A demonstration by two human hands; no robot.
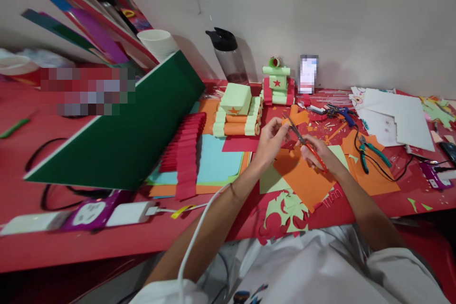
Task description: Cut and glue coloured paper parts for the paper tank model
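My right hand [314,148] is closed around a pair of scissors [318,157] with orange-red handles, blades pointing up and left. Beside the blade tips, my left hand [271,137] pinches a small piece of orange paper [285,122], mostly covered by the fingers. Whether the blades touch it I cannot tell. Beneath my hands lies a sheet of orange paper [302,181] over pale green paper. To the left stands a paper model [236,104] of orange and light green rolls with an orange star. Behind it is a second green and red model [278,83] with a red star.
Wire cutters [373,153] and a glue gun [344,114] lie right, with a black cable. Cut green scraps [287,209] rest near the front edge. A dark green board [138,128] leans at left; a bottle [228,57] and phone [308,74] stand behind. A white cable [194,237] crosses my left arm.
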